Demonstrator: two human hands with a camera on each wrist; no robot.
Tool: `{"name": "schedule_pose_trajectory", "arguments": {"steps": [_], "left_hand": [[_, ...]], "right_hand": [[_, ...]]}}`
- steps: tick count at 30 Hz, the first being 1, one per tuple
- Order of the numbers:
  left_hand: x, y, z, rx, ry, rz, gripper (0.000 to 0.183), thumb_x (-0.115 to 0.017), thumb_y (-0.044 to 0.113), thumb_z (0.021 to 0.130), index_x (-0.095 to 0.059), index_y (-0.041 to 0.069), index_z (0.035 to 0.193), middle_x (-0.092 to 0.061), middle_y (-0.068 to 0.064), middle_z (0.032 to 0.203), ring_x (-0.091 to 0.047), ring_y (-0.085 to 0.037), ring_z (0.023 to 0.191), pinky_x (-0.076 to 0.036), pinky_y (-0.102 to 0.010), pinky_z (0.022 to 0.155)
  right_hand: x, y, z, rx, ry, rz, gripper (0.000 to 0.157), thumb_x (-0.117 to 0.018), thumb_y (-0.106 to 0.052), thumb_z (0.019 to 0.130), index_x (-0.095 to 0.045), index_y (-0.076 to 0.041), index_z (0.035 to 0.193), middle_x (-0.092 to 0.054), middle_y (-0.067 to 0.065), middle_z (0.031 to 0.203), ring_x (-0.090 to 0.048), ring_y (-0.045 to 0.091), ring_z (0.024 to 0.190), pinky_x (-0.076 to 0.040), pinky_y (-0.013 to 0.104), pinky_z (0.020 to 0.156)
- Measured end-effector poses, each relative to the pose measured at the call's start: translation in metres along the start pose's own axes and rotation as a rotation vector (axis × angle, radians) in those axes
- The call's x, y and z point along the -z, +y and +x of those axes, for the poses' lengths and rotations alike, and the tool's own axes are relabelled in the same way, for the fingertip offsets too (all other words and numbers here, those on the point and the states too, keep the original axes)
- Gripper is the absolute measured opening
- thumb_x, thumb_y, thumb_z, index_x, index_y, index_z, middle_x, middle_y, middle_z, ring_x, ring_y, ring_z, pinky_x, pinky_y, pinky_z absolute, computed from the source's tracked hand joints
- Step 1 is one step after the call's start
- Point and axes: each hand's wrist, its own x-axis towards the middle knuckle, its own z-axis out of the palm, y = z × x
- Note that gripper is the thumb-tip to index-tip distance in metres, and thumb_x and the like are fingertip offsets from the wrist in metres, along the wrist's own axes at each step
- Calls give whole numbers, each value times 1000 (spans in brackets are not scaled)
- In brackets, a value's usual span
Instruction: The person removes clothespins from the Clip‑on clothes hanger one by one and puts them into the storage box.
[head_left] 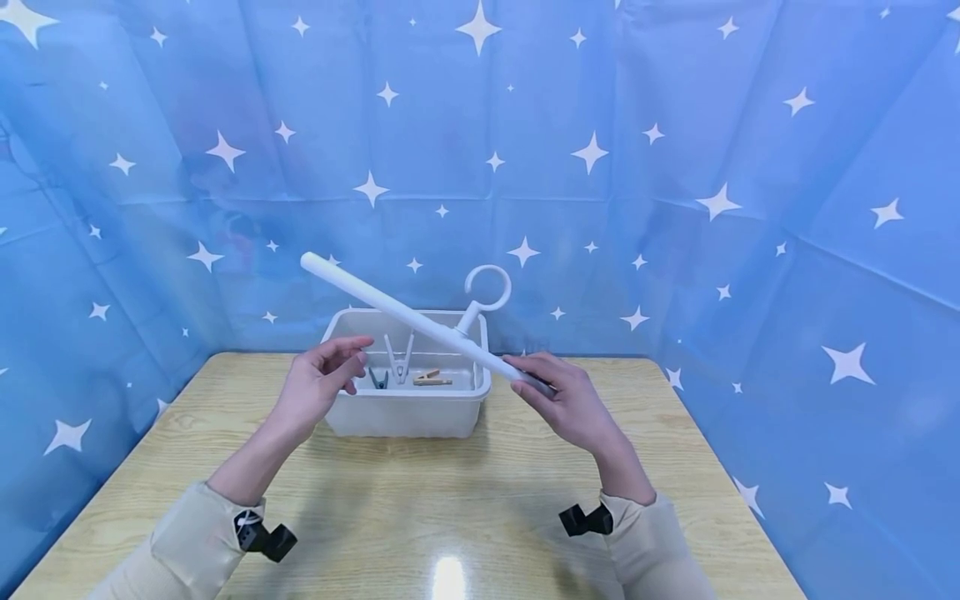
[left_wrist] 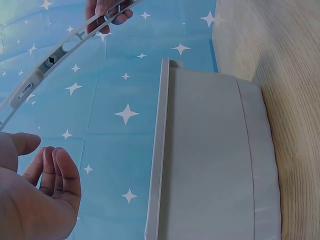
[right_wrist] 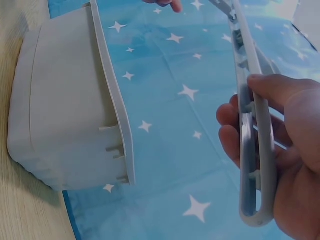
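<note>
My right hand (head_left: 567, 398) grips one end of a white plastic hanger (head_left: 405, 315), a straight bar with a round hook at its middle. The bar slants up to the left above a white bin (head_left: 408, 415). In the right wrist view, the hollow slotted underside of the hanger (right_wrist: 268, 177) shows, with my thumb on one side and fingers on the other. My left hand (head_left: 321, 382) hovers at the bin's left front rim, fingers loosely bent and holding nothing. From the left wrist view, that hand (left_wrist: 42, 202) is apart from the hanger.
Inside the bin are a white clip (head_left: 401, 375), a dark clip (head_left: 379, 382) and small wooden clothespins (head_left: 432, 382). The bin stands toward the back of a wooden table (head_left: 450, 492). A blue curtain with white stars (head_left: 435, 125) hangs behind and at both sides.
</note>
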Motion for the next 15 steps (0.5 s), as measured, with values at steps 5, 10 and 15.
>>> {"name": "schedule_pose_trajectory", "arguments": {"steps": [5,10,15], "left_hand": [[0,1,0,-4,-9,-2,38,-59,32,102,-61,12,135,-61,-6,95,-60,-17,78,-55,-28,69],[0,4,-1,9,-51,-64,41,-58,34,102,-60,10,135,-62,-8,99,-62,-16,86,-58,-30,74],[1,6,-2,50,-160,-253,44,-54,36,104,-57,7,136,-64,-2,110,-63,-15,97,-58,-27,80]], "right_hand": [[-2,0,2,15,10,1,38,-67,-18,96,-65,-19,134,-67,-3,109,-47,7,71,-41,25,61],[-4,0,3,15,20,1,38,-68,-17,96,-65,-17,134,-68,-2,111,-49,8,74,-43,24,62],[-5,-1,3,5,22,1,39,-69,-18,95,-66,-19,134,-68,-2,113,-50,8,74,-43,25,62]]}}
